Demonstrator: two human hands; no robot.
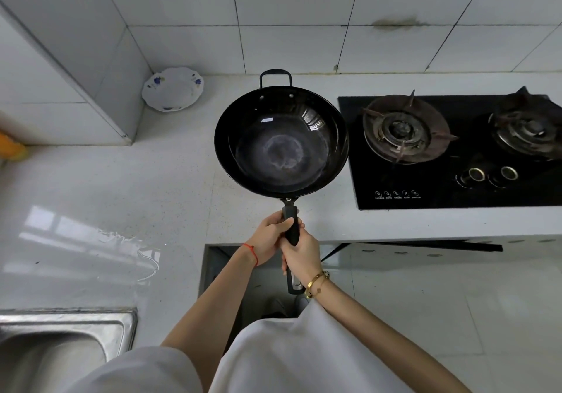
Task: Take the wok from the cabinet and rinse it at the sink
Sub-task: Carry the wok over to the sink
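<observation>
Both hands, left hand [270, 237] and right hand [301, 255], grip wok [281, 141] handle between plate [172, 89] and stove [456, 152]

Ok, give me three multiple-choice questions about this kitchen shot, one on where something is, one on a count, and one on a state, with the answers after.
1. Where does the sink lie from the wok?
A. Lower left of the view
B. Behind the stove
C. Right of the burners

2. How many burners does the gas stove show?
A. One
B. Two
C. Four

3. How is the wok held?
A. One hand on the loop handle
B. Resting unheld on a burner
C. Both hands on the long handle

Answers:
1. A, the steel sink fills the lower left corner, while the wok is at centre.
2. B, two burner rings sit side by side on the black glass.
3. C, the left hand and right hand both grip the long handle, one behind the other.
</observation>
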